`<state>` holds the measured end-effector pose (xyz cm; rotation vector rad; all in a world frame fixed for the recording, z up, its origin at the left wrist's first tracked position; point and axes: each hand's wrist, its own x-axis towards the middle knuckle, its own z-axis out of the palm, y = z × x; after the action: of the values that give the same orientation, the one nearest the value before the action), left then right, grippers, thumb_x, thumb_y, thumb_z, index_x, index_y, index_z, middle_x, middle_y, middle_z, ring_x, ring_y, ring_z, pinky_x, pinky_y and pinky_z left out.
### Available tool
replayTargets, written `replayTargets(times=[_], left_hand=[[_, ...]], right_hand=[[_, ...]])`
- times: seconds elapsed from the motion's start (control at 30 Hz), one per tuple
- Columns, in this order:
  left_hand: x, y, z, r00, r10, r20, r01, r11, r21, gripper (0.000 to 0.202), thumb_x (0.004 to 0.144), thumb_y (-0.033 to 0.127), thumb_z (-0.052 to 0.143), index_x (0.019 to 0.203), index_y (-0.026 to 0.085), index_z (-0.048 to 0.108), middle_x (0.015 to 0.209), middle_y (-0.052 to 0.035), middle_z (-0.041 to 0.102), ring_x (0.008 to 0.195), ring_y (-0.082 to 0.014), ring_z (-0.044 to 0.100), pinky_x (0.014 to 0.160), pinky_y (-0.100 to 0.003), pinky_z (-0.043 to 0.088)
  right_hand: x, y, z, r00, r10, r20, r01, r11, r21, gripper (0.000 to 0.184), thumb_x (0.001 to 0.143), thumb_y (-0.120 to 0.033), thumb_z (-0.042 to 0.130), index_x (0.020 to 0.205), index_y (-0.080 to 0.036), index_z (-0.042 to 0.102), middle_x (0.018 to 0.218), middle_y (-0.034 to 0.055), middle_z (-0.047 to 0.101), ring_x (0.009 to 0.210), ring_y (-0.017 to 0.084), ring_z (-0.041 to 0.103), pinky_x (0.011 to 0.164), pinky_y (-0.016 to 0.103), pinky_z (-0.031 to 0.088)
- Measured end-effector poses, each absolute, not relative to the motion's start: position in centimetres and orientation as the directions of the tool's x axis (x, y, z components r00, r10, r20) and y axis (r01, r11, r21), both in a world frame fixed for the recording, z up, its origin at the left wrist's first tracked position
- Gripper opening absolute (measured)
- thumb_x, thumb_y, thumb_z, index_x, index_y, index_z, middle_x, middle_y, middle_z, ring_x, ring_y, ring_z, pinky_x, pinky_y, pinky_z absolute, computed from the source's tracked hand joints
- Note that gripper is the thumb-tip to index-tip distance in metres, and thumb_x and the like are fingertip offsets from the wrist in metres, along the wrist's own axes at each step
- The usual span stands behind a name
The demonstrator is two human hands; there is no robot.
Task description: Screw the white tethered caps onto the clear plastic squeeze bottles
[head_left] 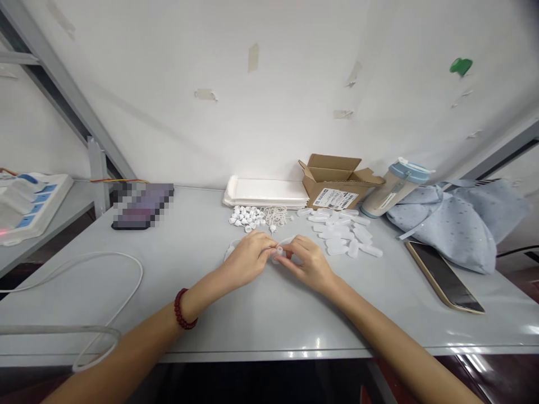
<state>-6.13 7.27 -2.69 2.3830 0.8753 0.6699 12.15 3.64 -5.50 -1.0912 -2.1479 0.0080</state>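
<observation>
My left hand (248,252) and my right hand (310,261) meet over the middle of the table. Their fingertips pinch a small translucent plastic tube (279,252) from both sides, with its round open end facing up toward me. A thin whitish strip or loop (287,241) shows by the right fingers; what it belongs to is hard to make out. Just beyond the hands lie a heap of small white caps (247,216) and a tangle of white cord loops (275,215). To the right, several translucent plastic tubes (337,233) lie in a loose pile.
Behind the heaps are a white tray stack (269,191) and an open cardboard box (337,188). A bottle (385,191), blue cloth bag (450,219) and phone (446,278) stand or lie rightward. Leftward are another phone (145,205), a white cable (137,275) and a power strip (37,207).
</observation>
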Motion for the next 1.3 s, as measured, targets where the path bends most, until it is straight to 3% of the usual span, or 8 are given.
replayTargets(times=[0.3, 0.6, 0.87, 1.07, 1.2, 1.3], left_hand=[[-6.0, 7.2, -2.7, 0.659, 0.706, 0.260, 0.469, -0.656, 0.592, 0.029, 0.088, 0.009, 0.040, 0.082, 0.019, 0.067, 0.088, -0.0040, 0.068, 0.089, -0.0200, 0.057, 0.080, -0.034, 0.046], [-5.8, 6.9, -2.4, 0.549, 0.802, 0.236, 0.546, -0.557, 0.626, 0.017, 0.086, 0.017, 0.049, 0.079, 0.020, 0.064, 0.083, -0.0019, 0.068, 0.085, -0.0204, 0.057, 0.076, -0.033, 0.046], [-6.3, 7.1, -2.2, 0.523, 0.770, 0.366, 0.520, -0.629, 0.578, 0.016, 0.086, 0.017, 0.047, 0.087, 0.019, 0.063, 0.089, -0.0037, 0.068, 0.090, -0.0208, 0.058, 0.079, -0.035, 0.047], [-6.7, 6.9, -2.1, 0.622, 0.570, 0.537, 0.394, -0.820, 0.414, 0.023, 0.084, 0.010, 0.048, 0.103, 0.015, 0.059, 0.100, -0.0082, 0.063, 0.099, -0.0218, 0.053, 0.087, -0.038, 0.046], [-6.5, 6.3, -1.9, 0.729, 0.425, 0.536, 0.304, -0.903, 0.302, 0.027, 0.085, 0.008, 0.046, 0.110, 0.016, 0.055, 0.108, -0.0077, 0.061, 0.105, -0.0225, 0.050, 0.091, -0.039, 0.044], [-6.5, 6.1, -1.9, 0.763, 0.409, 0.500, 0.324, -0.912, 0.253, 0.026, 0.085, 0.014, 0.051, 0.111, 0.015, 0.053, 0.108, -0.0085, 0.060, 0.106, -0.0243, 0.049, 0.090, -0.041, 0.044]], right_hand=[[11.9, 3.4, -5.5, -0.358, 0.758, 0.546, 0.730, 0.592, -0.342, 0.022, 0.092, -0.035, 0.049, 0.083, -0.017, 0.059, 0.066, 0.0041, 0.059, 0.063, 0.016, 0.053, 0.058, 0.027, 0.043], [11.8, 3.5, -5.6, -0.359, 0.848, 0.391, 0.781, 0.502, -0.371, 0.017, 0.091, -0.032, 0.049, 0.091, -0.017, 0.058, 0.074, 0.0051, 0.059, 0.070, 0.017, 0.054, 0.062, 0.027, 0.044], [11.8, 3.6, -5.7, -0.327, 0.865, 0.381, 0.755, 0.481, -0.445, 0.012, 0.089, -0.030, 0.053, 0.088, -0.018, 0.055, 0.079, 0.0053, 0.057, 0.074, 0.017, 0.053, 0.063, 0.026, 0.042], [11.6, 3.6, -5.5, -0.266, 0.900, 0.346, 0.696, 0.427, -0.577, 0.025, 0.088, -0.032, 0.052, 0.069, -0.018, 0.047, 0.066, 0.0002, 0.049, 0.063, 0.014, 0.046, 0.059, 0.025, 0.036], [11.6, 3.8, -5.4, -0.239, 0.926, 0.292, 0.645, 0.376, -0.665, 0.027, 0.087, -0.032, 0.050, 0.065, -0.018, 0.045, 0.062, -0.0020, 0.046, 0.057, 0.012, 0.042, 0.056, 0.024, 0.033], [11.5, 3.8, -5.3, -0.207, 0.950, 0.233, 0.601, 0.311, -0.736, 0.028, 0.086, -0.033, 0.051, 0.064, -0.017, 0.045, 0.059, -0.0038, 0.044, 0.055, 0.010, 0.040, 0.053, 0.023, 0.031]])
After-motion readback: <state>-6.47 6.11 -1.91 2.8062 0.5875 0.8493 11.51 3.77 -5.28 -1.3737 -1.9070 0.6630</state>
